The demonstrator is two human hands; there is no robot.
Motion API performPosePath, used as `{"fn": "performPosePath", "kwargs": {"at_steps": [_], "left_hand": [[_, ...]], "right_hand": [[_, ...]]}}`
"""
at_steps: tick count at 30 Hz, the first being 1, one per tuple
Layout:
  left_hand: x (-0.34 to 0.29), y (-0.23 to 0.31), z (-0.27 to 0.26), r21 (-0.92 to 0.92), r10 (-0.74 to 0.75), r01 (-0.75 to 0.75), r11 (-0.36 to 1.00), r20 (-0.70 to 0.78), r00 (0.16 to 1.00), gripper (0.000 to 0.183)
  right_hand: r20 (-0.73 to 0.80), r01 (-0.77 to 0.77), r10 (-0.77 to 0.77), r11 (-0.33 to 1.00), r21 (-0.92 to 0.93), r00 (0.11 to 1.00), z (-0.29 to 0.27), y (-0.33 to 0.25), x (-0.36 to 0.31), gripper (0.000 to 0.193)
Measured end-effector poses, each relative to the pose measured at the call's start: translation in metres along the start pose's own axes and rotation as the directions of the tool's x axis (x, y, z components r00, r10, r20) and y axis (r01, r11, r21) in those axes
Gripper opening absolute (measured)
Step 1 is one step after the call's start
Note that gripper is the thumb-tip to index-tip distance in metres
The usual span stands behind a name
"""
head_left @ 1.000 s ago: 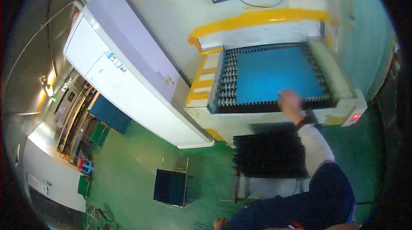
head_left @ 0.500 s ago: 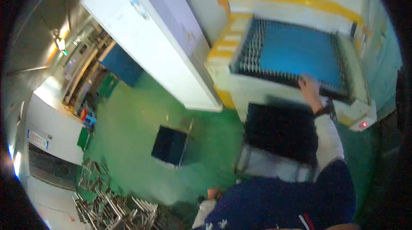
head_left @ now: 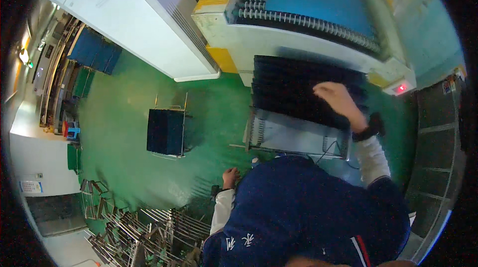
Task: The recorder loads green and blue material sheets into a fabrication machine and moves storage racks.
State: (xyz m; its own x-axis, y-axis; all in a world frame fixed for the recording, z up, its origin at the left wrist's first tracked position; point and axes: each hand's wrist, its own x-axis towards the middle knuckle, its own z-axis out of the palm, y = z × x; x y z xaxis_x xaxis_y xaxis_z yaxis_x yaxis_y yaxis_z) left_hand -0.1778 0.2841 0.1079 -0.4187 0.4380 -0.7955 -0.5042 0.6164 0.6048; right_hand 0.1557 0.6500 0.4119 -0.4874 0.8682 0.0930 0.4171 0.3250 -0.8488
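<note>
My right hand (head_left: pixel 339 101) hangs over a row of dark, thin panels (head_left: pixel 294 87) packed side by side in a rack (head_left: pixel 298 130). Its fingers are stretched out and bent a little downward, with nothing held. Whether the fingertips touch the panels I cannot tell. Beyond them, a flat blue sheet (head_left: pixel 318 0) lies on the rollers (head_left: pixel 303 22) of a white machine (head_left: pixel 224 30). Low at my left side is my left hand (head_left: pixel 230 177), its fingers curled in and no object visible in them.
A smaller rack of dark panels (head_left: pixel 165 131) stands on the green floor (head_left: pixel 119 117) to the left. Several metal frames (head_left: pixel 144 237) are heaped at the lower left. A tall white cabinet (head_left: pixel 124 23) stands beside the machine. Grey shelving (head_left: pixel 435 132) lines the right.
My right hand has come back from the machine's near edge, by the blue sheet, to above the dark panels. The view has shifted, so the machine sits higher in it.
</note>
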Motion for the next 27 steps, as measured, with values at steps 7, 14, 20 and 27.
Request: {"fn": "performPosePath", "kwargs": {"at_steps": [7,14,20,27], "left_hand": [[0.022,-0.006,-0.006,0.456,0.177,-0.222,0.862,0.14,0.974,0.026],[-0.002,-0.009,-0.011,0.572,0.238,-0.353,0.741,0.267,0.934,0.027],[0.037,-0.046,-0.047,0.686,0.332,-0.71,-0.157,0.714,0.616,0.027],[0.06,-0.055,-0.054,0.692,0.159,-0.61,0.386,0.601,0.783,0.034]], "right_hand": [[0.108,-0.108,0.114,0.992,-0.058,0.988,0.027,-0.011,-0.063,0.025],[0.011,-0.129,0.156,0.854,-0.504,0.988,0.057,0.035,-0.094,0.026],[0.01,-0.205,0.288,0.706,-0.678,0.958,0.061,0.032,-0.079,0.02],[0.039,-0.238,0.372,0.669,-0.704,0.927,0.055,0.035,-0.081,0.02]]}}
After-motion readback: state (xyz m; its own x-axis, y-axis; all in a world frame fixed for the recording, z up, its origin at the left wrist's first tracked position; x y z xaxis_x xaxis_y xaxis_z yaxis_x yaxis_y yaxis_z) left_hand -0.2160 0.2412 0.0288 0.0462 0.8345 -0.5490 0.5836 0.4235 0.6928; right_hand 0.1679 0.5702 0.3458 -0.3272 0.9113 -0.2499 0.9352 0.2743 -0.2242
